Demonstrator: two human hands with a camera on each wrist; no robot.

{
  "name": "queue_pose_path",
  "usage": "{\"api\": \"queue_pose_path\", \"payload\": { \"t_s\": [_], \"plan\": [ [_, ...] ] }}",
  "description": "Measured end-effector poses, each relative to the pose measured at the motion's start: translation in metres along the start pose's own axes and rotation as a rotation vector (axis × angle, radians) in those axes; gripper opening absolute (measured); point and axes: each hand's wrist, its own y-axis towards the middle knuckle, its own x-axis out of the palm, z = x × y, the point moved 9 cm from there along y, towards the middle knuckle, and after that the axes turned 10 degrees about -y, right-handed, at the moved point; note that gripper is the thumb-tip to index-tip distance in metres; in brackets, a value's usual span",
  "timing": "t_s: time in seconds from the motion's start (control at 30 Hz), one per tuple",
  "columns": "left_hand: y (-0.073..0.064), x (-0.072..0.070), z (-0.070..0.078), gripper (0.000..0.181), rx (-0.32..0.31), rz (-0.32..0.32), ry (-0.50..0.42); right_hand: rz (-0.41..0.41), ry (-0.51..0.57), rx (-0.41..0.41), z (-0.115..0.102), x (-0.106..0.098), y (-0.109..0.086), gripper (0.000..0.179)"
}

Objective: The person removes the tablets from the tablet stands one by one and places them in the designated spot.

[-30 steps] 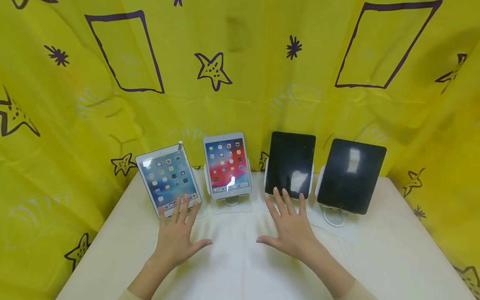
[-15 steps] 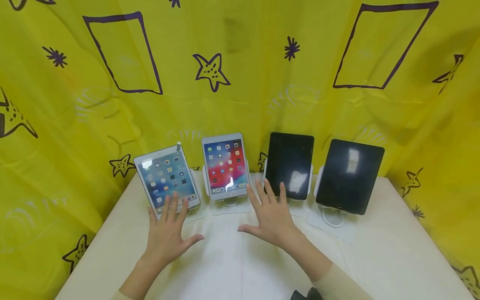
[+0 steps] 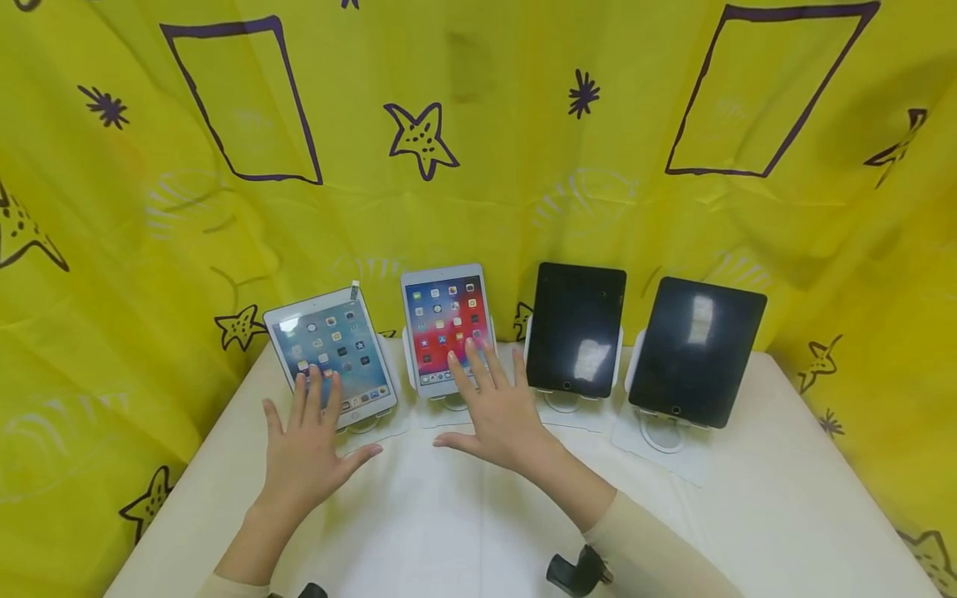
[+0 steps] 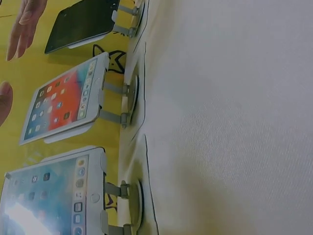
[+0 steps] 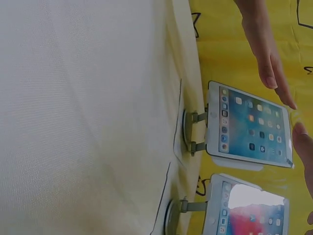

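Four-in-a-row aside, several tablets stand tilted on stands. The leftmost white tablet (image 3: 340, 345) shows a blue home screen. Beside it is a white tablet (image 3: 447, 311) with a red-and-blue home screen. My left hand (image 3: 302, 453) is spread palm down, its fingers overlapping the leftmost tablet's lower part in the head view. My right hand (image 3: 503, 415) is likewise spread, fingers across the lower part of the red-and-blue tablet. In the right wrist view, my left hand (image 5: 261, 44) appears apart from the blue-screen tablet (image 5: 252, 125). Neither hand holds anything.
To the right stand a dark-screened black tablet (image 3: 576, 332) and another black tablet (image 3: 699, 349). Stand bases such as the rightmost one (image 3: 661, 436) rest on the white tabletop (image 3: 441, 515). A yellow patterned curtain (image 3: 493, 149) hangs behind and around the sides.
Both hands have moved left. My right hand has gone from the black tablet to the red-and-blue one, and my left hand has shifted left and slightly up over the leftmost tablet.
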Motion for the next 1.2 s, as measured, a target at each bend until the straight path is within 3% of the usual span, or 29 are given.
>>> {"api": "queue_pose_path", "payload": {
  "t_s": [0.23,0.7,0.9,1.07,1.2],
  "plan": [
    [0.001,-0.002,-0.010,0.105,-0.014,0.062,-0.051,-0.042,0.093,0.000,-0.007,0.014,0.018,0.099],
    [0.007,-0.006,-0.021,0.110,0.006,0.218,-0.077,-0.050,0.119,-0.026,-0.032,0.028,0.053,0.098],
    [0.008,-0.009,-0.030,0.111,-0.003,0.288,-0.097,0.032,0.087,-0.037,-0.037,0.023,0.067,0.092],
    [0.009,-0.014,-0.038,0.104,-0.006,0.386,-0.182,0.112,0.252,-0.007,-0.037,0.018,0.077,0.077],
    [0.009,-0.012,-0.052,0.109,-0.148,0.402,-0.306,0.041,0.490,0.064,-0.037,0.026,0.087,0.071]
  ]
}}
